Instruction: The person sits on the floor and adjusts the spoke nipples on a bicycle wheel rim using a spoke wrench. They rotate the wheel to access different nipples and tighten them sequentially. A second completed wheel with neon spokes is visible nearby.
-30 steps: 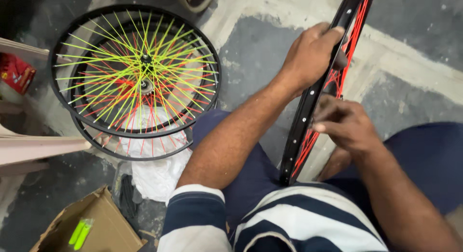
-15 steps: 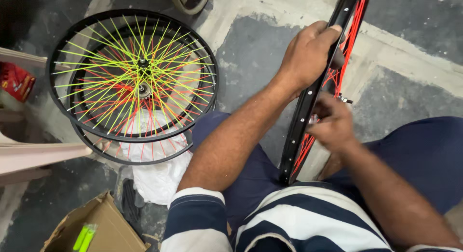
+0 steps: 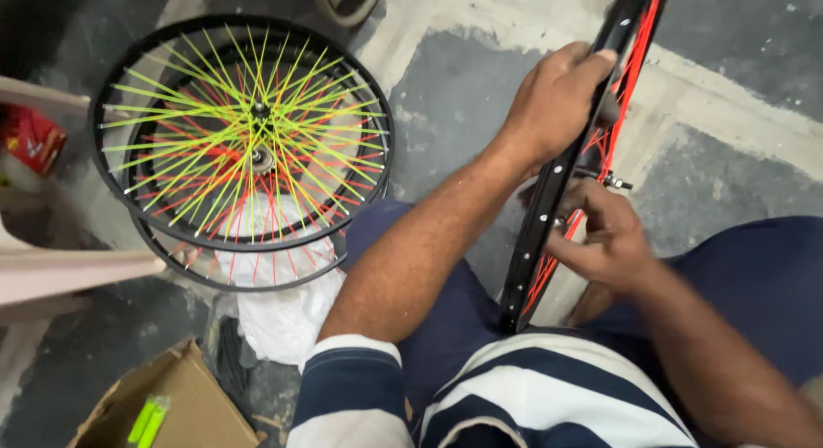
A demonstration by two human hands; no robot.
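Black wheel rim stands gripped by left hand; right hand pinches its red spokes.

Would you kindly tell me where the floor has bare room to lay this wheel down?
Bare concrete floor lies between the stacked wheels and the black rim with red spokes gripped by the left hand. More shows right of that rim, above the knee. The left side is crowded: wheels, white cloth, cardboard box, red packet.
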